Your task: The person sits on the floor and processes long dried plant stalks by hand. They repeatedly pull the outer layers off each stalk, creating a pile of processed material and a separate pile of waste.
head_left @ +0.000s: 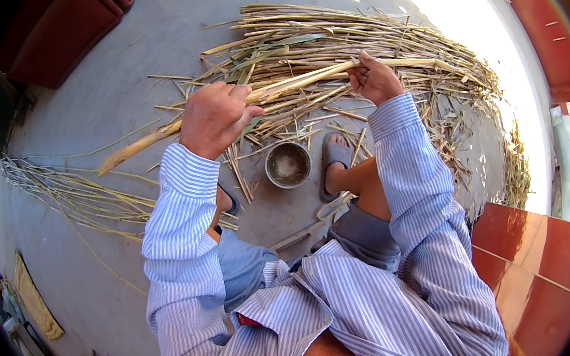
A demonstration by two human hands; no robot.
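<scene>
a long pale stalk (pixel 310 81) is held up across the scene, above the grey floor (pixel 167 24), its left end slanted lower and its right part overlapping the far pile of dry stalks (pixel 325 26). by the left hand (pixel 216 118) it is enclosed in a closed fist; by the right hand (pixel 373 79) it is pinched more lightly, between thumb and fingers (whether anything else is hidden in the fist cannot be told).

the stalk could be cracked or bent between the two grips if it is twisted or pulled unevenly. it could also slip from the right grip, since it is held there by little more than the fingertips. bare skin could be pricked by a splintered edge, and the bowl (pixel 289 183), set near, between the feet, could be tipped if it is knocked by a sandal (pixel 333 161).

two hands, one bowl and two sandals are counted. one stalk seems to be held, though a second strand cannot be ruled out. two heaps are seen: the far pile and the thin stems (pixel 73 191) at left; their pieces are too tangled to be counted.
</scene>
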